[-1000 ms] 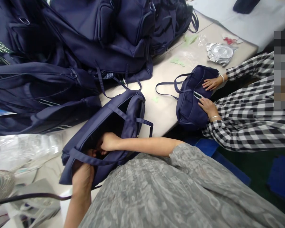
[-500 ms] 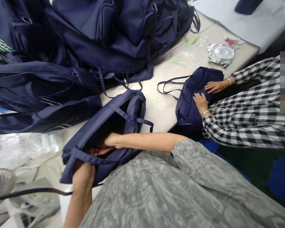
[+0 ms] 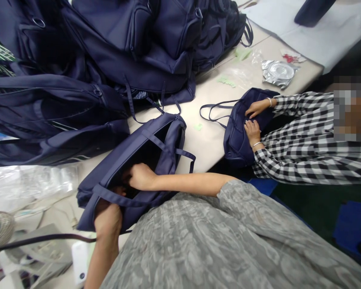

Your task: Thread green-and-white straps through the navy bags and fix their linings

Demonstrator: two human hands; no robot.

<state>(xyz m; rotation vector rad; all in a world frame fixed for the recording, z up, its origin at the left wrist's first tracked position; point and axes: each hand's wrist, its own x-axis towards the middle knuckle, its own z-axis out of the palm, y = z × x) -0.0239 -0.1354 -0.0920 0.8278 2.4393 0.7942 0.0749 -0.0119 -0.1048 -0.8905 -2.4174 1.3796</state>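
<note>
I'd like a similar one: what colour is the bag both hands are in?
The open bag is dark navy blue, best seen in the head view.

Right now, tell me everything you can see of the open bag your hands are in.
The bag is navy, soft-sided, of smooth, fabric-like material, with matching straps. It lies slantwise at the table's edge, its long mouth gaping. The left hand and right hand reach inside; one strap crosses over the left hand. Its interior is too dark to make out.
</note>
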